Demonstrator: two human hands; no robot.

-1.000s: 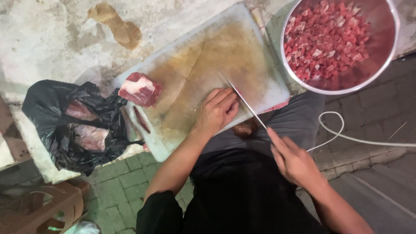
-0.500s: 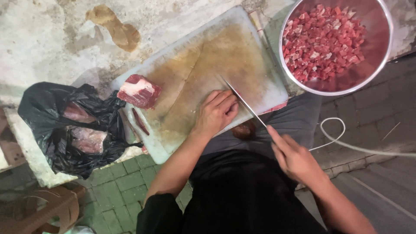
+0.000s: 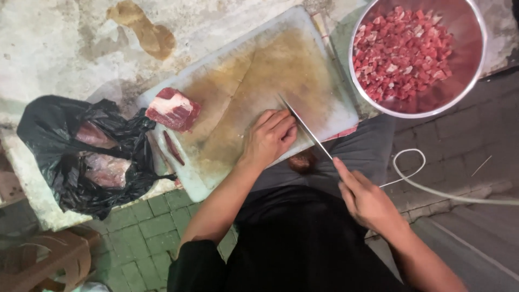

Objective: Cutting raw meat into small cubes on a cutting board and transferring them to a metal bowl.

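Observation:
My right hand [image 3: 367, 200] grips the handle of a long knife [image 3: 303, 125], whose blade slants up over a stained white cutting board [image 3: 243, 70]. My left hand [image 3: 268, 138] rests cupped on the board right beside the blade; whatever lies under its fingers is hidden. A slab of raw red meat with a fat edge [image 3: 173, 110] lies at the board's left corner, with a thin dark strip [image 3: 174, 148] below it. A steel bowl [image 3: 476, 81] full of diced red meat [image 3: 403, 54] stands at the upper right.
A black plastic bag [image 3: 59, 140] holding more raw meat lies open on the left. A white cord [image 3: 427, 186] loops over the paving at right. A brown stool [image 3: 38, 262] sits bottom left, green tiles beside it. Stained concrete lies behind the board.
Almost nothing differs: both hands and the knife keep their places on the board, and the view has only drifted slightly.

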